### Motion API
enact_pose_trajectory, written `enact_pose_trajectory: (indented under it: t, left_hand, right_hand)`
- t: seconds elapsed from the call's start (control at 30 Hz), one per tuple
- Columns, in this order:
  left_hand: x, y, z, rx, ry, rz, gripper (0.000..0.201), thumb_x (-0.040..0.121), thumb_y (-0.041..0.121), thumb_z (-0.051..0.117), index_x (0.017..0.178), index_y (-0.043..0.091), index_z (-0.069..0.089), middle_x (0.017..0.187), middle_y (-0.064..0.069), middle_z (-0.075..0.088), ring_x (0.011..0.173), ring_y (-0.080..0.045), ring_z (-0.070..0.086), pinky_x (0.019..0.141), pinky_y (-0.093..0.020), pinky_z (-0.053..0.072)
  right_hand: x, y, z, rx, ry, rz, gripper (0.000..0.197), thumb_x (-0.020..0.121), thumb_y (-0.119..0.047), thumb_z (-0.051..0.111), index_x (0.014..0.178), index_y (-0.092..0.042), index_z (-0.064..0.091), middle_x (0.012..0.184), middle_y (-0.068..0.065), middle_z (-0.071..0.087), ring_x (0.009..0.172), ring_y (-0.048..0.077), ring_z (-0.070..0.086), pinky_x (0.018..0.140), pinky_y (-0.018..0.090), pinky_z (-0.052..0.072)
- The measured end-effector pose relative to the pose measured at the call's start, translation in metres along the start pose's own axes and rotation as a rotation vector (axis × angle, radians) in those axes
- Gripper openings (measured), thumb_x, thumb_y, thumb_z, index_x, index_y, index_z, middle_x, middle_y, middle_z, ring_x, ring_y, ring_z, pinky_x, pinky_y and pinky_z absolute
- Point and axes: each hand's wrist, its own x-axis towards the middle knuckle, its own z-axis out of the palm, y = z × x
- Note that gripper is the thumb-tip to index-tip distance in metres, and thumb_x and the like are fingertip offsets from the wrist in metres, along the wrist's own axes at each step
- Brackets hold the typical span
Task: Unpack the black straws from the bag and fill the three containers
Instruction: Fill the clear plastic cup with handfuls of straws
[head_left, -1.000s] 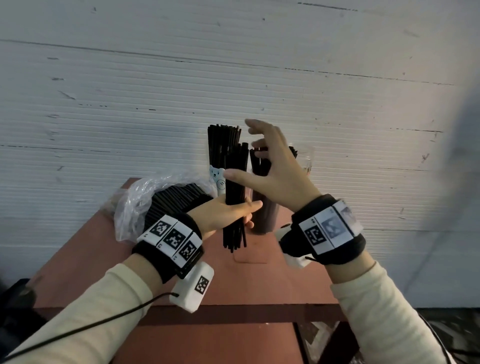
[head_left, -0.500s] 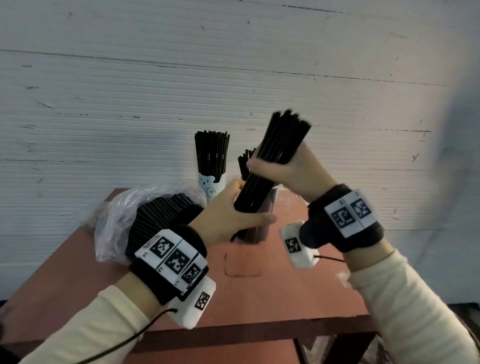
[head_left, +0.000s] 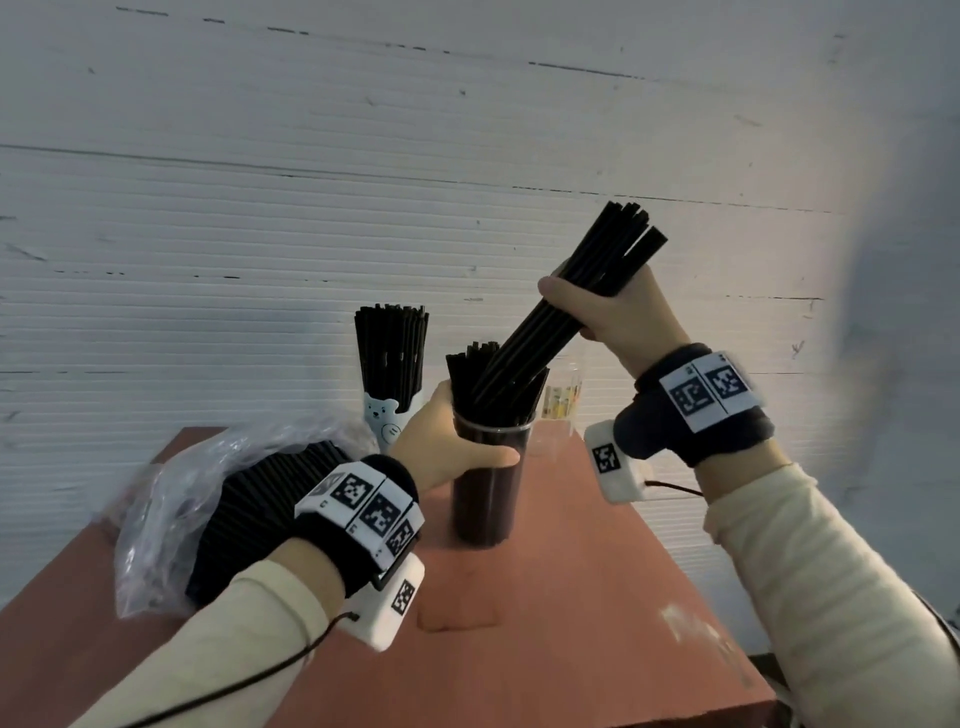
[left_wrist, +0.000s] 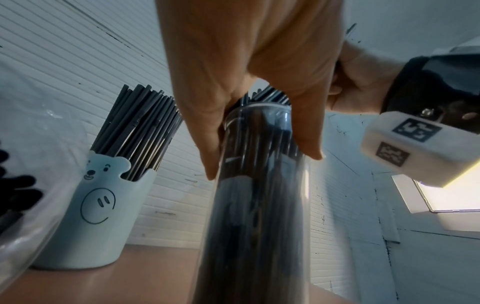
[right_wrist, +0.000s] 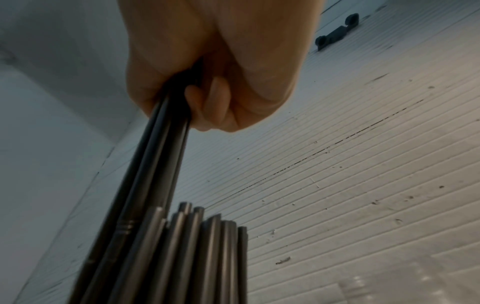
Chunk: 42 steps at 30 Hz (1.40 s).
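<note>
Table; third container half-hidden.

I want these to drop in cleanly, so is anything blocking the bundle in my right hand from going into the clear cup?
Yes: the straws already standing in the clear cup crowd its mouth, and the bundle leans tilted against their tops.

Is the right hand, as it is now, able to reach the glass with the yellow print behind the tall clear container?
Probably not yet: the right hand grips a straw bundle whose lower end enters the tall clear container. The printed glass itself stands unblocked.
</note>
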Motion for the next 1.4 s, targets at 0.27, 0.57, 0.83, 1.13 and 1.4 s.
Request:
enact_pose_trajectory:
  t: [0.27,0.57,0.83,1.13,1.4]
  left_hand:
    - [0.004,-0.005,-0.003,-0.008,-0.022,-0.002,0.084,0.062,0.023,0.09,0.133,0.023,0.045,0.115,0.013,0.057,0.108,-0.006,0.051,0.085,-0.016,0.035]
    - [0.003,-0.008,-0.004,0.005,-0.026,0.002,0.08,0.062,0.032,0.089,0.129,0.03,0.047,0.114,0.017,0.058,0.111,-0.007,0.054,0.091,-0.022,0.036]
    - [0.002,-0.007,-0.005,0.018,-0.028,0.013,0.076,0.064,0.029,0.089,0.128,0.029,0.049,0.107,0.019,0.057,0.103,-0.004,0.052,0.082,-0.014,0.036]
    - [0.001,-0.009,-0.005,-0.023,-0.025,0.025,0.071,0.062,0.029,0.09,0.122,0.028,0.052,0.109,0.017,0.063,0.1,0.005,0.056,0.076,-0.009,0.038]
    - [0.0,-0.001,0.001,-0.052,-0.049,0.015,0.079,0.069,0.019,0.086,0.134,0.02,0.042,0.113,0.012,0.057,0.102,-0.001,0.054,0.078,-0.01,0.037]
  right_hand:
    - [0.019,0.01,0.02,-0.266,-0.238,0.007,0.037,0.083,-0.029,0.073,0.089,0.005,0.061,0.077,0.005,0.059,0.068,0.01,0.057,0.064,0.025,0.047]
    - [-0.014,0.017,0.04,-0.27,-0.225,-0.019,0.093,0.063,-0.06,0.077,0.139,-0.033,0.032,0.14,-0.004,0.035,0.132,0.014,0.036,0.11,0.037,0.037]
    - [-0.017,0.019,0.059,-0.445,-0.138,-0.458,0.044,0.096,-0.017,0.054,0.139,-0.013,0.048,0.14,0.003,0.049,0.125,0.011,0.047,0.104,0.013,0.034]
    - [-0.032,0.021,0.066,-0.511,-0.218,-0.385,0.053,0.1,-0.027,0.046,0.149,-0.017,0.031,0.156,-0.002,0.031,0.14,0.011,0.033,0.113,0.02,0.024]
    - [-0.036,0.029,0.068,-0.755,-0.307,-0.374,0.04,0.101,-0.034,0.042,0.136,-0.019,0.053,0.143,-0.003,0.051,0.139,0.013,0.037,0.112,0.028,0.027]
